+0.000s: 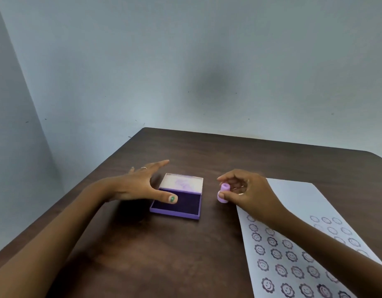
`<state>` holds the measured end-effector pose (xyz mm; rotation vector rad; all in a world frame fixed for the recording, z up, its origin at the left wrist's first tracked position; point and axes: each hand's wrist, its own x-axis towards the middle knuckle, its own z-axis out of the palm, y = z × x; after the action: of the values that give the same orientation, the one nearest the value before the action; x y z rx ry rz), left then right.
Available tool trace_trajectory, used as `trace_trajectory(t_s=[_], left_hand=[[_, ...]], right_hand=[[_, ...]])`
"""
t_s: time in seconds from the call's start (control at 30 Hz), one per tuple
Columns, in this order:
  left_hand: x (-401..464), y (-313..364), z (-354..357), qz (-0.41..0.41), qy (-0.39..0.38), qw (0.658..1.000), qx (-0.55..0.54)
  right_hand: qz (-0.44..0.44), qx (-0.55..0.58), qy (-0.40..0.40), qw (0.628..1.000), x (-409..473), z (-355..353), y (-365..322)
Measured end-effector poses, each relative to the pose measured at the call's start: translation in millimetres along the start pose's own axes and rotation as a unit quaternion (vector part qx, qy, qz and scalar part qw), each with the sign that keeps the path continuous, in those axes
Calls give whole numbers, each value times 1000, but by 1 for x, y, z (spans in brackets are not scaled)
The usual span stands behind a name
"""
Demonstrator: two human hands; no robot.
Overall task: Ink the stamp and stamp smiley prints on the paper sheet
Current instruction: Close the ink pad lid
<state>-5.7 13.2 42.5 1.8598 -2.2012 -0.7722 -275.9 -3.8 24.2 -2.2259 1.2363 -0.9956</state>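
A small lilac stamp (223,192) is pinched in the fingers of my right hand (248,193), just above the table between the ink pad and the paper. The purple ink pad case (179,212) lies open, its dark pad facing up and its pale lid (182,182) tipped back. My left hand (140,184) hovers open at the case's left side, its thumb over the pad's near left corner. A white paper sheet (293,190) lies on the right, its near part covered with several rows of dark smiley prints (276,252).
The dark brown wooden table (164,254) ends at a far edge against a plain pale wall (185,61), and its left edge runs diagonally toward me. My right forearm crosses over the paper's near half.
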Motion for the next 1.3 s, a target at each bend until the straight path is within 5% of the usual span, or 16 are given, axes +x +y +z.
trace_trajectory(t_s=[0.3, 0.47, 0.67, 1.3], left_hand=[[2, -10, -3, -7, -88, 995, 42], [4, -10, 1, -2, -81, 994, 73], [6, -8, 4, -10, -78, 992, 99], [12, -14, 6, -9, -85, 992, 92]], right_hand=[[17, -16, -6, 1000, 18, -2, -11], [-16, -137, -127, 982, 60, 15, -19], [-15, -198, -173, 965, 88, 36, -20], [-52, -182, -129, 973, 84, 30, -30]])
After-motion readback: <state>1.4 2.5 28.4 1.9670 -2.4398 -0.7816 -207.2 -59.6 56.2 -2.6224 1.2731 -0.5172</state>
